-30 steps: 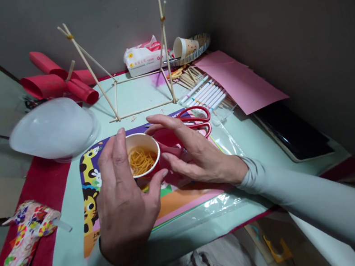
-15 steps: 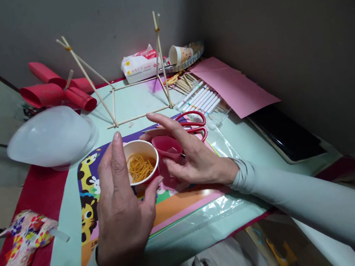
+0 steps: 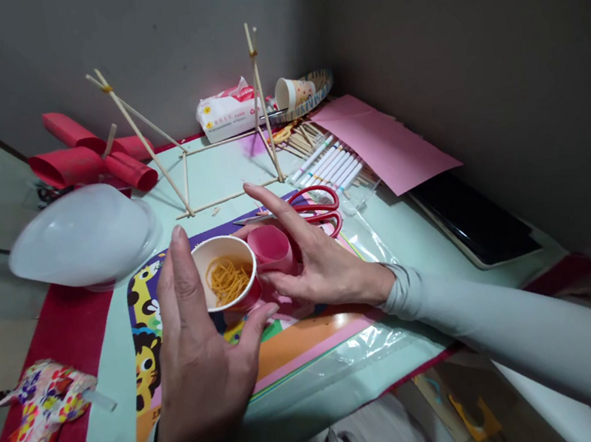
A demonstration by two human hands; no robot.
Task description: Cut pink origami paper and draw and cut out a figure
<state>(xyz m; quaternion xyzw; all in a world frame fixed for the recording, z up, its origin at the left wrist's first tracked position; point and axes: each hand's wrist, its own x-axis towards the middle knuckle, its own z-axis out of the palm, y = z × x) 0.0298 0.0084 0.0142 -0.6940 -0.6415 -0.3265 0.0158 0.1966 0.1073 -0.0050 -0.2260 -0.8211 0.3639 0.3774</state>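
A white-rimmed paper cup [image 3: 256, 289] with yellow rubber bands [image 3: 229, 280] inside stands in front of me. My left hand [image 3: 204, 351] is at the cup's left side, fingers stretched up and thumb spread apart below the rim. Directly right of the cup is a rolled pink paper tube [image 3: 271, 248], its round opening facing up. My right hand [image 3: 317, 259] curves around this tube, thumb in front and fingers behind, with the index finger raised. Red-handled scissors [image 3: 329, 198] lie just behind my right hand. Under both hands is a colourful cartoon-printed sheet [image 3: 289, 348].
Behind stands a stick frame [image 3: 231, 198] bound at its tops. Red paper rolls [image 3: 69, 168] and translucent white balloon-like shapes [image 3: 75, 237] are at left, near a patterned wrapped object [image 3: 40, 426]. Markers [image 3: 334, 164], pink paper [image 3: 391, 147] and a dark tablet-like slab [image 3: 473, 224] lie at right.
The pink tube's opening looks rounder and more upright, and my right thumb has come closer to the cup. The whole view has shifted slightly.
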